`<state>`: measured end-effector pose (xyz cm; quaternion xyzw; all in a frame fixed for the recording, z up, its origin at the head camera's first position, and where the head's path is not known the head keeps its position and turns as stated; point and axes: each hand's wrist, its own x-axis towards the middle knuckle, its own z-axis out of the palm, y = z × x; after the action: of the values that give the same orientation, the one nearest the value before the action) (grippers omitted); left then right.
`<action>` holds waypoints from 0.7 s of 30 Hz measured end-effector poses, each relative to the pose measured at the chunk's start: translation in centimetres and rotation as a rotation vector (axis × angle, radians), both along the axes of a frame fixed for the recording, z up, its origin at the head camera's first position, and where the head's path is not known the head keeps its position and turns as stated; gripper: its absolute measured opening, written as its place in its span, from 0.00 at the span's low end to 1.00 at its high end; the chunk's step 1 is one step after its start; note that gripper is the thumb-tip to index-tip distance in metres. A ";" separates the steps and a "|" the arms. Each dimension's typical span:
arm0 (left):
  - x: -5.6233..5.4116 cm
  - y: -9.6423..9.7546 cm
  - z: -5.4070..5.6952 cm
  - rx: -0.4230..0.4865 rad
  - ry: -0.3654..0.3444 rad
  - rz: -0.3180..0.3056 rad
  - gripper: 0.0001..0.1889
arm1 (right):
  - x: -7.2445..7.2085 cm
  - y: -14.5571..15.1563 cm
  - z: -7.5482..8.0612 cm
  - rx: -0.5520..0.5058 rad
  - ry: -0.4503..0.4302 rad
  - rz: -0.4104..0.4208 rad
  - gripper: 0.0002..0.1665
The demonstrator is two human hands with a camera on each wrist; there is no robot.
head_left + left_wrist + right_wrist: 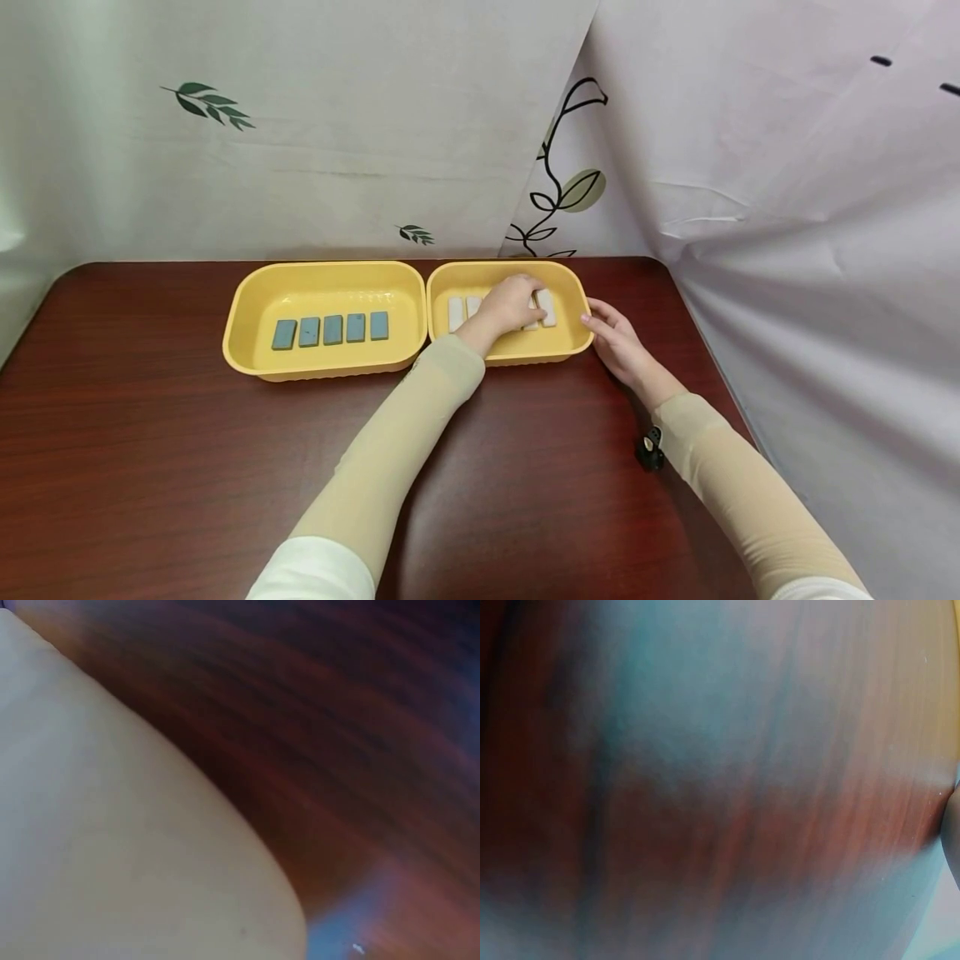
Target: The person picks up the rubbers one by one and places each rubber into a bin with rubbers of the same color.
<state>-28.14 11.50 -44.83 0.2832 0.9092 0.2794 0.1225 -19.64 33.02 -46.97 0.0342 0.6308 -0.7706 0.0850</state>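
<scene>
My left hand reaches into the smaller yellow plastic basin on the right. Its thumb and fingers pinch the rightmost white block, a flat rectangular piece. More white blocks lie in a row in that basin, some partly hidden by the hand. At the basin's right end, my right hand holds the rim, thumb over the edge and fingers outside. The left wrist view has only a pale sleeve and table; in the right wrist view a bit of hand shows at the edge.
A larger yellow basin stands directly left of the first, with several grey-blue blocks in a row. Both basins are on a dark red-brown wooden table, near its back edge. Pale patterned cloth hangs behind and along the right.
</scene>
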 end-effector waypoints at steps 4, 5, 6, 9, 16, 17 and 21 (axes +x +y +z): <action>0.0 0.1 0.0 -0.012 0.008 -0.003 0.31 | 0.0 0.0 0.0 0.002 -0.004 0.004 0.17; 0.0 0.1 0.0 -0.014 0.009 -0.003 0.32 | 0.0 0.0 0.1 0.002 -0.005 0.003 0.17; 0.0 0.1 0.0 -0.012 0.008 -0.004 0.32 | 0.0 0.0 0.1 0.001 -0.006 0.003 0.17; 0.1 0.1 0.0 -0.010 0.010 -0.009 0.33 | 0.1 0.0 0.1 0.002 -0.007 -0.001 0.16; 0.3 -0.1 0.2 -0.006 0.022 -0.029 0.35 | 0.0 0.1 0.0 -0.001 -0.005 -0.007 0.16; 0.3 -0.1 0.2 -0.008 0.024 -0.033 0.35 | 0.0 0.1 0.0 -0.004 -0.005 -0.006 0.16; 0.4 -0.2 0.1 -0.018 0.032 -0.042 0.36 | 0.0 0.0 0.0 -0.004 -0.002 0.000 0.17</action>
<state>-27.73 11.29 -44.69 0.3057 0.9074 0.2638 0.1165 -19.64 33.03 -46.95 0.0349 0.6292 -0.7717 0.0857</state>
